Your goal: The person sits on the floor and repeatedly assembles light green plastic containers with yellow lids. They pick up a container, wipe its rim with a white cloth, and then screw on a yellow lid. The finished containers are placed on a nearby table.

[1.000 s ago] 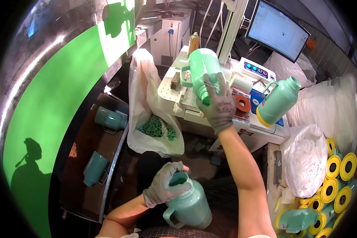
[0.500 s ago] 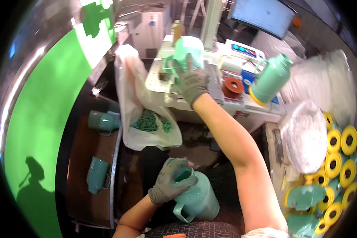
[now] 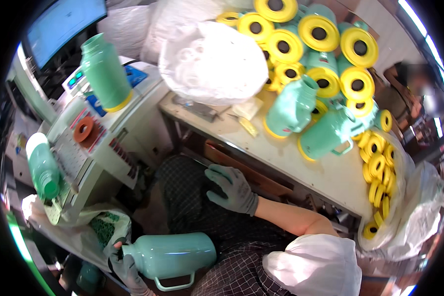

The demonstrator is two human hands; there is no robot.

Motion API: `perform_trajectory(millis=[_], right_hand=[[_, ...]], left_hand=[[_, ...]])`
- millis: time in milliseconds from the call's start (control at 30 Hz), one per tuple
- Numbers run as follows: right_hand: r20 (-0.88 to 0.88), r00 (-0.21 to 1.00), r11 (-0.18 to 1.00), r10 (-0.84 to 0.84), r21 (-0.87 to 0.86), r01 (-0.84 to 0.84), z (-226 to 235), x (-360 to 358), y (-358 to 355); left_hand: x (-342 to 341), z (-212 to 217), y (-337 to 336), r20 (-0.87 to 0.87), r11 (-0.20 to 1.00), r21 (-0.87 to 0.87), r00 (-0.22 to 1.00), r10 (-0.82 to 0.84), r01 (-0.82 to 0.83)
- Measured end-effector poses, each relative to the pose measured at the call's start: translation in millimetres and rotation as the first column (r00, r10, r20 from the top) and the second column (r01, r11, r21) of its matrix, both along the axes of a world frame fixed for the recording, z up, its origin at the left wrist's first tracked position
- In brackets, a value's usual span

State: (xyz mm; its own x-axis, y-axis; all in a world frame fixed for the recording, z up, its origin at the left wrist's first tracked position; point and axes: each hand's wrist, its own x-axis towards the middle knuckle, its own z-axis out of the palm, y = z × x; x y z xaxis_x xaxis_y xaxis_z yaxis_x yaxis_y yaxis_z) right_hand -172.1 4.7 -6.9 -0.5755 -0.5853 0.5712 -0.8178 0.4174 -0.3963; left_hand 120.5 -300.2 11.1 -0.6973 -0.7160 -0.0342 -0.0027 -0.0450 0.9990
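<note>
So, L hand (image 3: 126,269) has fingers wrapped round the neck of a plain green jug (image 3: 175,251), prob bc that's the slimmest bit to hang onto one-handed. Jug's on its side, low down at the person's left, mouth end in that hand, base end by the dark checked apron (image 3: 239,269); body might be taking some of the weight, tho can't tell if they touch. Loop handle points back toward the person, not held. R hand (image 3: 232,190) holds nothing afaict: fingers loosely spread, over the lap, near the worktable (image 3: 301,172) but apart from it. Both wear grey gloves, maybe for grip on shiny stuff. On that table there's a stack of bottles w/ yellow bases (image 3: 282,47), bases outward, prob bc they pack tighter like that, w/ two more bottles beside it, one of them the spouted bottle (image 3: 291,108). Bag of white rings (image 3: 182,84) sits there too, prob to keep small bits together. Off L, a pale green bottle (image 3: 47,165) lies by a perforated plate (image 3: 69,153), can't tell what props it, and a yellow-based bottle (image 3: 103,74) stands upright on its base.
</note>
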Motion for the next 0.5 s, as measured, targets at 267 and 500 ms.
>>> perform_trajectory(millis=[267,500], right_hand=[[0.046,0.576,0.566,-0.816,-0.143,0.812,-45.8,8.7,306.2],[-0.114,-0.173,-0.160,-0.978,-0.112,0.981,-65.6,-54.8,503.9]], left_hand=[[-61.3,-12.4,0.5,-0.122,0.952,0.040,0.947,-0.297,0.304],[-103.0,55.9,49.8,0.141,0.931,-0.177,0.945,-0.296,0.319]])
